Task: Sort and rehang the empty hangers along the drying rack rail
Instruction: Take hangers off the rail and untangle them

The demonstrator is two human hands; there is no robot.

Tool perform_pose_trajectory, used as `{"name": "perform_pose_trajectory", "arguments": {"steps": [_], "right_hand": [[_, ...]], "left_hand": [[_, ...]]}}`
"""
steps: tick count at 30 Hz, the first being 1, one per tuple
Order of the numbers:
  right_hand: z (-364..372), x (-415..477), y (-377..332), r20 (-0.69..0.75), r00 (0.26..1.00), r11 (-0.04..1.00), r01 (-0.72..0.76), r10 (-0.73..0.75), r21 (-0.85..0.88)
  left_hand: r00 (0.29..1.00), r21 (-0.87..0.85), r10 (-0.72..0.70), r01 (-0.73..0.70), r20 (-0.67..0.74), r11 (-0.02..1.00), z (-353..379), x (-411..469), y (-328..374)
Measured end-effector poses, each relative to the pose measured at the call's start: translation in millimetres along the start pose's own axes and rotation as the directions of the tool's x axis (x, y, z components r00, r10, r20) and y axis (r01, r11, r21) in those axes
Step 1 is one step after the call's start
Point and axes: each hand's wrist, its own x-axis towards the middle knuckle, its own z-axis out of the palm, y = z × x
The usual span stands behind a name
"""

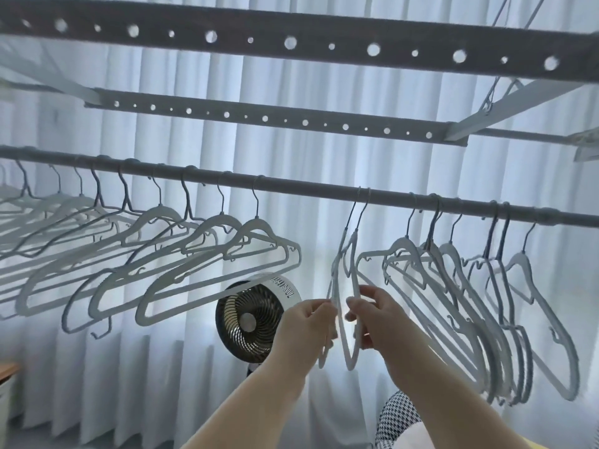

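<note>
A dark round rail (pixel 308 186) runs across the view, sloping down to the right. Two pale hangers hang edge-on from it at the middle. My left hand (pixel 304 332) pinches the left hanger (pixel 337 254), and my right hand (pixel 372 315) pinches the right hanger (pixel 354 254). Several pale and grey empty hangers (pixel 181 264) are spread along the rail to the left. Several more hangers (pixel 470 303) bunch together to the right.
Two perforated bars (pixel 291 43) (pixel 265 118) of the rack cross overhead. A round fan (pixel 252 319) stands behind my left hand. White curtains (pixel 324 150) fill the background. A checked fabric (pixel 400 419) lies at the bottom right, and a wooden edge (pixel 8 369) shows at the far left.
</note>
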Motion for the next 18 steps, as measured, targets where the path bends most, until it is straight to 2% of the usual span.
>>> {"name": "perform_pose_trajectory", "arguments": {"steps": [4, 8, 14, 18], "right_hand": [[4, 11, -1, -0.002, 0.995, 0.979, -0.102, 0.104, 0.174], [6, 22, 0, -0.071, 0.985, 0.942, -0.127, 0.156, 0.310], [24, 28, 2, -0.141, 0.979, 0.957, -0.108, 0.150, 0.270], [46, 26, -5, -0.120, 0.983, 0.968, -0.110, 0.140, 0.227]], "left_hand": [[0.988, 0.031, -0.151, 0.151, 0.010, 0.988, -13, 14, 5], [0.990, -0.025, -0.142, 0.143, 0.018, 0.989, -24, 23, 7], [0.997, 0.019, -0.035, 0.033, 0.074, 0.999, -47, 29, 4], [0.983, -0.058, -0.068, 0.079, 0.169, 0.995, -67, 26, 10]]}}
